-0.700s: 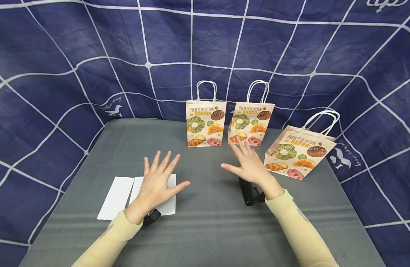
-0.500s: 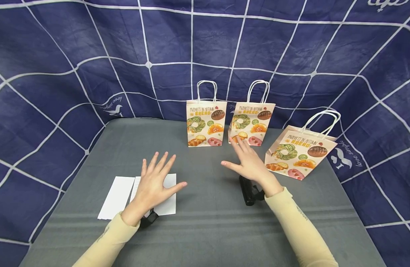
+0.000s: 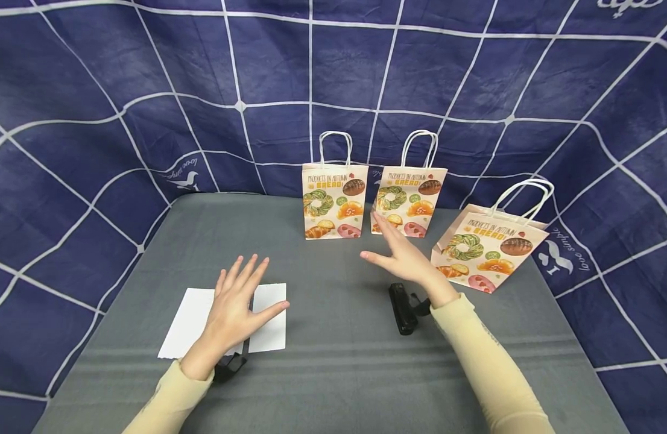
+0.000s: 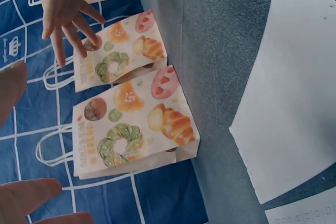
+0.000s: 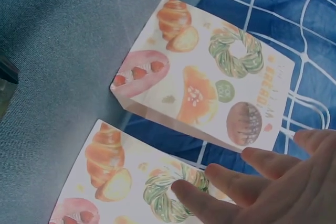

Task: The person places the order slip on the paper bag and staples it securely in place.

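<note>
My left hand [image 3: 230, 307] is held palm down over white paper sheets [image 3: 268, 316], fingers straight and thumb stuck out, with nothing in its grasp. My right hand [image 3: 406, 256] also holds nothing; its fingers point forward, overlapping the foot of the middle bread-print paper bag [image 3: 412, 193] in the head view. Just below that hand lies a black elongated stapler-like object [image 3: 403, 310]. Another bag [image 3: 333, 199] stands to the left and a third bag [image 3: 491, 247] to the right, all with white twisted handles. In the left wrist view, printed boxes show on one sheet [image 4: 310, 213].
A grey cloth-covered table [image 3: 333, 374] lies beneath everything. Behind and along its sides hangs a blue curtain [image 3: 279, 66] with white grid lines. The bags are lined along the back and right side of the table.
My left hand has drawn back and to the left, uncovering more of the right sheet. The right hand has turned slightly, its fingers now closer together. Bags, sheets and black object stay put.
</note>
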Tool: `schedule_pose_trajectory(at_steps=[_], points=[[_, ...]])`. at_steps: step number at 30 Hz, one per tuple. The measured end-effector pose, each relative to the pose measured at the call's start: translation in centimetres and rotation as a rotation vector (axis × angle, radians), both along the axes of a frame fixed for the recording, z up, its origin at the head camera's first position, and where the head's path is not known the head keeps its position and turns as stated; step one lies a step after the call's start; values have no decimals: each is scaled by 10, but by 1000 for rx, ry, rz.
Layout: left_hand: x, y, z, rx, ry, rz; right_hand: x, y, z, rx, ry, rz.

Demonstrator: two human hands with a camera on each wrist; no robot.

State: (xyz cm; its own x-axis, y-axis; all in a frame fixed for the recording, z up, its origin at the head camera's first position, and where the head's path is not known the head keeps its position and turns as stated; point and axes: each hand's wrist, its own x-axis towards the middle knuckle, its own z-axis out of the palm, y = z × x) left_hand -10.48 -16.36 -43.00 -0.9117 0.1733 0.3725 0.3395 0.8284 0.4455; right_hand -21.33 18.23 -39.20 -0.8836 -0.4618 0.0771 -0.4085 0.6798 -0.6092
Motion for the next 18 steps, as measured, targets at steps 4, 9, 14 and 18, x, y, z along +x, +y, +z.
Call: schedule_pose_trajectory(at_steps=[4, 9, 14, 18], points=[[1, -5, -3, 31, -26, 14, -7, 0, 2, -74, -34, 13], [3, -12, -5, 79, -63, 34, -17, 0, 5, -183, -97, 18], [4, -18, -7, 128, -85, 50, -25, 0, 10, -346, -171, 44], [5, -22, -11, 153, -106, 51, -24, -3, 22, -463, -238, 61]])
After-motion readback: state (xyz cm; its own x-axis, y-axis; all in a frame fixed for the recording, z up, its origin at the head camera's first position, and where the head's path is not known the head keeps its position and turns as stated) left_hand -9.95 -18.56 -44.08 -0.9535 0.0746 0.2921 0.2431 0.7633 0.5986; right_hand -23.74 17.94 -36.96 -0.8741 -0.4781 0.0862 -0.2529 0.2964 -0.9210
